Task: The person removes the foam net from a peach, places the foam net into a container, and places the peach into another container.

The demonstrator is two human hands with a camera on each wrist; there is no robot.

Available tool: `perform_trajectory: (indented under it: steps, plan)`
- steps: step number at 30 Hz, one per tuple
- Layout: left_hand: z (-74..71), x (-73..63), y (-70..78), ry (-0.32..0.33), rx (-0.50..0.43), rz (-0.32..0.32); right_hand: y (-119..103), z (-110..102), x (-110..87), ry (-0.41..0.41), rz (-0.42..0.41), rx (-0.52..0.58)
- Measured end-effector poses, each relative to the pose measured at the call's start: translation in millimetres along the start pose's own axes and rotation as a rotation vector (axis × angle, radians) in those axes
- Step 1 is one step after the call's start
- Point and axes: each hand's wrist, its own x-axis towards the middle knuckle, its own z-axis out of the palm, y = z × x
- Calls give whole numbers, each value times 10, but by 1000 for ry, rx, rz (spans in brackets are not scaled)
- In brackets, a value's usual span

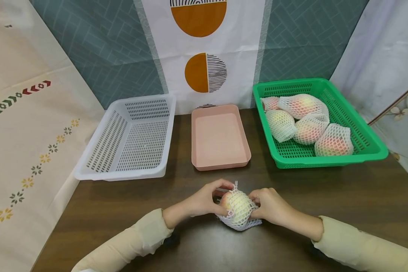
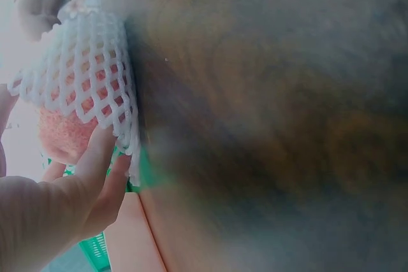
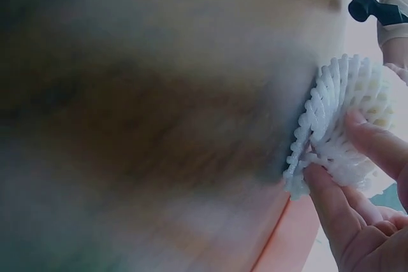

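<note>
White basket (image 1: 141,145) left of pink tray (image 1: 218,138); green basket (image 1: 326,161) at right; teal-white cloth (image 1: 204,44) with orange shapes behind.

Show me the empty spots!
Bare table: between the white basket and left sleeve; between the green basket and right sleeve. The white basket and pink tray look empty. Crowded: netted fruit between left hand and right hand; green basket's left side.

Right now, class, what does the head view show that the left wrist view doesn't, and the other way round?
Only the head view: the white basket, the orange-patterned cloth and the netted fruits beyond.

Only the left wrist view: a broad patch of bare red skin on the handled fruit, outside its foam net; the head view gives just a sliver.

Both: the left hand, right hand, pink tray, green basket and table.
</note>
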Motion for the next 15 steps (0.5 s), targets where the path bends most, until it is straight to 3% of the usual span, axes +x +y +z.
perform_trajectory:
  steps: [15]
  plan:
    - [19,-8,-21,45,-29,-29,7,-28,50,-20,9,26]
